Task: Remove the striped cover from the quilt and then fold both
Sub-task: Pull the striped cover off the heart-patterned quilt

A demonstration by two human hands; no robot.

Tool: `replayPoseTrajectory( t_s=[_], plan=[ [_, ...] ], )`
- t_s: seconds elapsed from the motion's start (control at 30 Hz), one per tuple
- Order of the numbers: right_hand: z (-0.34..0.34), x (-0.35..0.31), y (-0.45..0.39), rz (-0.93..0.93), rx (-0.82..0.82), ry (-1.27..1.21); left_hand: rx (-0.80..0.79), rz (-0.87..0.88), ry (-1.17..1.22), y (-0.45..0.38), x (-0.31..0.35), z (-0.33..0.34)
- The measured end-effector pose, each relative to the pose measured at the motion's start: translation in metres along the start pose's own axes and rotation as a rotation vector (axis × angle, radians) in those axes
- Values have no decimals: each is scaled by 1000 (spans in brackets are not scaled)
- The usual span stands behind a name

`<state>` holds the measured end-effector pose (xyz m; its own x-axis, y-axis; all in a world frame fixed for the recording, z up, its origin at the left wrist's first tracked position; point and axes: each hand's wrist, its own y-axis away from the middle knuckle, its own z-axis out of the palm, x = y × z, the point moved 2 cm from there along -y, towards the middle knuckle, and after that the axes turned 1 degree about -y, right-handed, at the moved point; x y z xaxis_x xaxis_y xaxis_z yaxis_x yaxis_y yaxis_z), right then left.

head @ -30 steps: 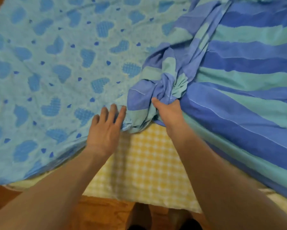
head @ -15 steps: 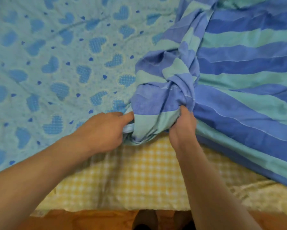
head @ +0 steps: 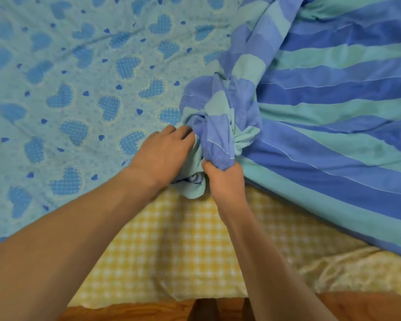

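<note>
The blue-and-teal striped cotton cover is lying bunched just right of the pale blue heart-printed quilt — stripping looks partly done, folding not begun. The right hand is clenching the cover's gathered knot at the quilt's near edge; the left hand is digging curled fingers into it — whether pinching cloth, I cannot tell.

Striped cover: matt woven cloth, creased. Quilt: soft matt cloth, slightly puckered. Checked sheet: matt cloth. Floor: smooth wood.
</note>
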<state>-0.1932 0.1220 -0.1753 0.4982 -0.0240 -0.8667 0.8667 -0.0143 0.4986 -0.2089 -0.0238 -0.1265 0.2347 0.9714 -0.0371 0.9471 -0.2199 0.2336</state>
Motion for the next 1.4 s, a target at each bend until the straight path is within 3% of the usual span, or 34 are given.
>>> replayPoseTrajectory(
  t_s=[0.1, 0.17, 0.2, 0.27, 0.33, 0.4, 0.47, 0.67, 0.73, 0.83, 0.9, 0.93, 1.0, 1.07, 1.1, 1.2, 1.33, 1.4],
  plan=[
    [-3, 6, -1, 20, -187, 73, -207, -9, 222, -4, -4, -3],
    [2, 8, 1, -24, -339, 174, -347, 74, 202, -7, 3, -6],
    [3, 8, -1, -39, -324, 259, -383, 128, 169, -10, 7, -8],
    [-2, 4, -11, -43, -211, 350, -401, 180, 160, -15, 13, -12],
    [-9, -3, -15, 9, -138, 159, -371, 158, 215, -17, 8, -15],
    [-21, -12, -14, -2, -9, 42, -287, 39, 353, -10, -9, -15],
    [-49, -21, -16, -75, 97, 171, -204, -81, 433, 4, -30, -16],
    [-293, -54, -71, 166, 796, 449, -142, -281, 482, 39, -47, 2],
    [-354, -59, -85, 226, 806, 604, -166, -301, 480, 37, -52, 16],
    [-436, -13, -124, 302, 711, 964, -267, -339, 417, 36, -53, 46],
    [-418, 2, -128, 240, 639, 1183, -388, -408, 205, 38, -40, 66],
    [-389, -3, -117, 133, 621, 1283, -371, -457, 92, 37, -29, 73],
    [-312, -36, -78, -221, 669, 1259, -191, -459, 42, 26, 5, 71],
    [-258, -41, -54, -535, 582, 1216, 0, -236, 84, 9, 57, 69],
    [-237, -34, -45, -588, 524, 1224, 61, -94, 89, -1, 87, 70],
    [-231, -7, -45, -301, 451, 1186, 71, 129, 27, -36, 148, 76],
    [-258, -5, -75, 241, 570, 858, -49, 116, -95, -91, 151, 82],
    [-254, -2, -92, 249, 521, 721, -114, 137, -72, -109, 144, 67]
  ],
)
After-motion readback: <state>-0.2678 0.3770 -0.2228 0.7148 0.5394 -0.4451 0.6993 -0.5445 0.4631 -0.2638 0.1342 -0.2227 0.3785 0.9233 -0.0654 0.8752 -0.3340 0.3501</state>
